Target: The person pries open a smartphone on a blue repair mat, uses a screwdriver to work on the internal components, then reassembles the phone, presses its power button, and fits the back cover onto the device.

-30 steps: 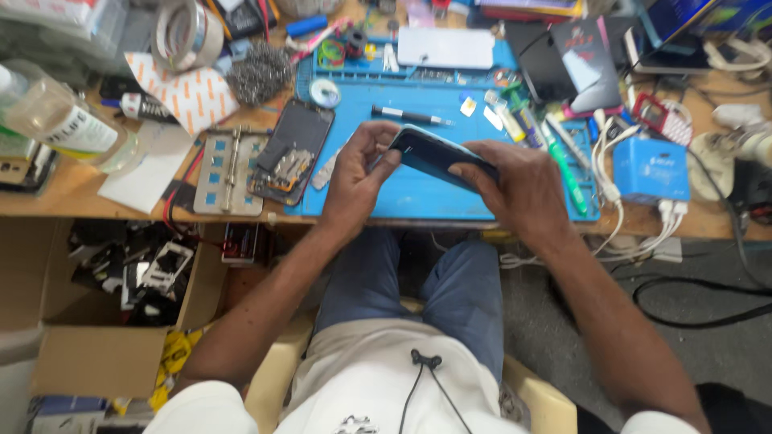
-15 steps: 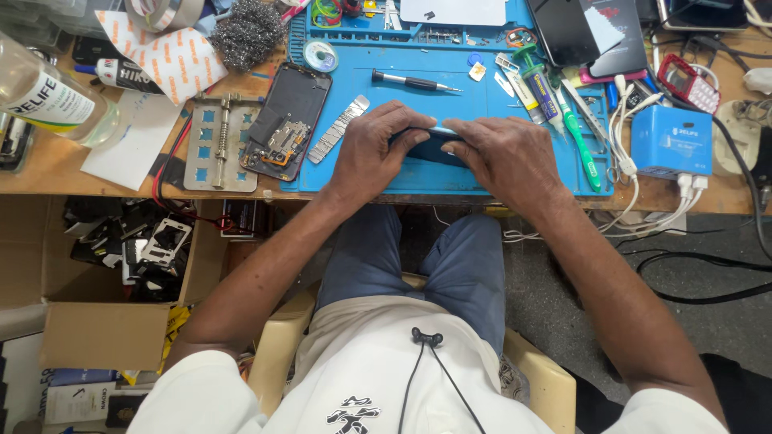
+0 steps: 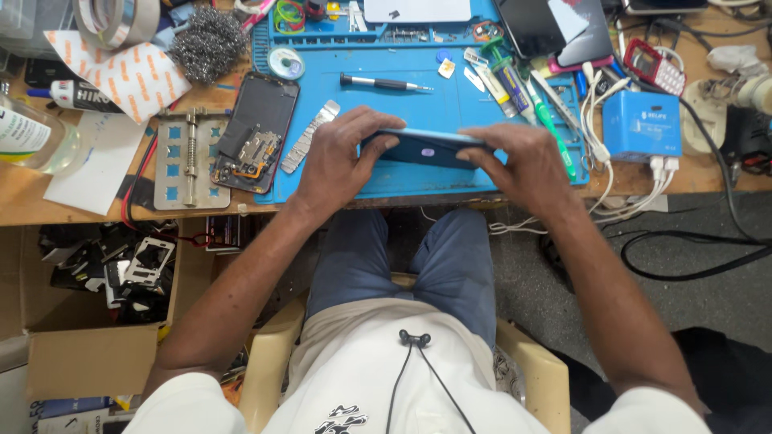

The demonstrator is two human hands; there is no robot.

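Both my hands hold a blue smartphone (image 3: 426,148) edge-on over the blue work mat (image 3: 378,173). My left hand (image 3: 338,157) grips its left end, fingers curled over the top edge. My right hand (image 3: 519,165) clasps the right end. Just left of my left hand lies a metal strip (image 3: 310,137), and beyond it an opened phone body (image 3: 256,133) with its insides exposed. A black screwdriver (image 3: 376,81) rests on the mat above the phone.
A metal clamp jig (image 3: 189,161) sits left on the wooden bench. Steel wool (image 3: 207,44), a tape roll (image 3: 112,20) and a clear bottle (image 3: 32,133) lie at the far left. A blue charger box (image 3: 641,124) with white cables and several tools stand right. A cardboard box (image 3: 88,362) is below.
The phone has gone from a tilted hold above the mat down to a level, edge-on position close to the mat. Both hands have shifted to its two ends.
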